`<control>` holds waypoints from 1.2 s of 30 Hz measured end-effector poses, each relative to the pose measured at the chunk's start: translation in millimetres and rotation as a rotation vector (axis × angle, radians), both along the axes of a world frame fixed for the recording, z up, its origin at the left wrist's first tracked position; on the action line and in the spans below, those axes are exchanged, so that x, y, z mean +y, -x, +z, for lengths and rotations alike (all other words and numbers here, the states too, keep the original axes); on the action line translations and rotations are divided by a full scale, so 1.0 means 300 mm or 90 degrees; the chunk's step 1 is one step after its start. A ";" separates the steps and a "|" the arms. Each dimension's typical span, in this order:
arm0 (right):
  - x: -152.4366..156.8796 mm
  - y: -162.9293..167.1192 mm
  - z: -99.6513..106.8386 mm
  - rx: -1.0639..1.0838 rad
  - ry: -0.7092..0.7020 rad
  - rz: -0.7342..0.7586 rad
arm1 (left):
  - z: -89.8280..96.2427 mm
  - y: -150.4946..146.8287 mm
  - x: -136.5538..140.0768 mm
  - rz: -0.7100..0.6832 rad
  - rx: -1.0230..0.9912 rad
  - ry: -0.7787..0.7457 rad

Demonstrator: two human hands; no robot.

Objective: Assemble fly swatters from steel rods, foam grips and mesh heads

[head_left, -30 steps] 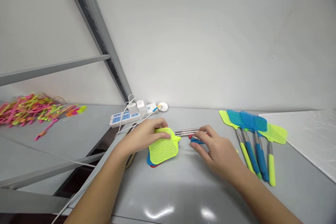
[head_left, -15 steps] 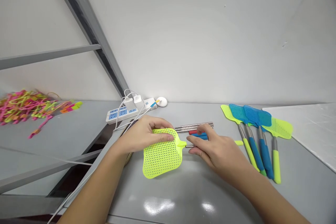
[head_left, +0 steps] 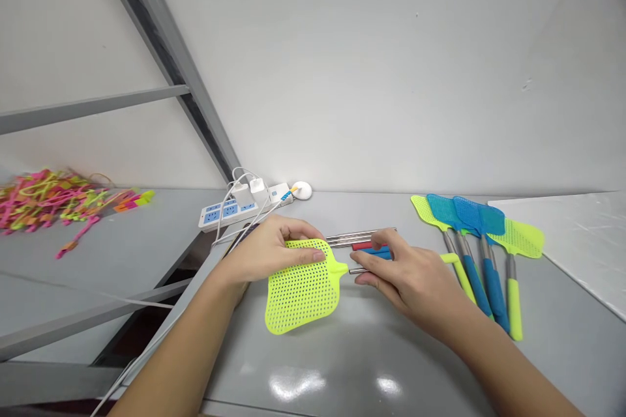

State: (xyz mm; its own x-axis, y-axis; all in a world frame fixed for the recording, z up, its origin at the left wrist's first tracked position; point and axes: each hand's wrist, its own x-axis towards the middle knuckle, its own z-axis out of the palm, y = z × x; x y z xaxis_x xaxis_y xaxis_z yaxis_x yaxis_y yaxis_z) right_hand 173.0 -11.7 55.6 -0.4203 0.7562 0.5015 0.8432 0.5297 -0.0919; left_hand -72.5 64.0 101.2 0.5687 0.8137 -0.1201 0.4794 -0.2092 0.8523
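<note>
My left hand (head_left: 267,251) is closed on a yellow-green fly swatter head (head_left: 302,296), thumb on top, with the perforated paddle facing up and its neck pointing right. Between the thumb and fingers of my right hand (head_left: 405,277) is a thin metal rod (head_left: 358,271). The rod's tip lies in line with the swatter neck, touching it or very close; whether it sits inside I cannot tell. Behind my right hand a yellow-green end piece (head_left: 448,258) shows, perhaps the handle of that rod. My right palm and fingers hide most of the rod.
Behind the hands lie metal rods (head_left: 349,238), a red handle (head_left: 362,245) and blue handles (head_left: 379,253). Several blue and yellow-green fly swatters (head_left: 482,215) are fanned out at right. A power strip (head_left: 229,210) with white cables stands back left. A colourful heap (head_left: 49,202) lies far left.
My right hand and the rod have shifted very slightly right, and the yellow-green end piece behind that hand sits a little higher. The left hand keeps its hold.
</note>
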 end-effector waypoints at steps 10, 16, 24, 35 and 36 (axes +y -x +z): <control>0.003 0.004 -0.010 -0.007 -0.018 0.006 | -0.006 0.000 0.002 -0.021 0.011 0.006; 0.004 -0.006 -0.006 -0.014 -0.029 -0.009 | -0.002 0.010 0.009 -0.005 0.020 -0.006; 0.008 0.001 -0.029 -0.048 -0.037 0.010 | -0.030 -0.014 0.007 -0.029 0.028 0.014; -0.003 0.036 -0.050 -0.117 -0.047 0.076 | -0.040 -0.034 0.003 -0.030 0.022 0.011; -0.003 0.041 -0.053 -0.119 -0.043 0.081 | -0.045 -0.039 0.003 -0.029 0.024 0.008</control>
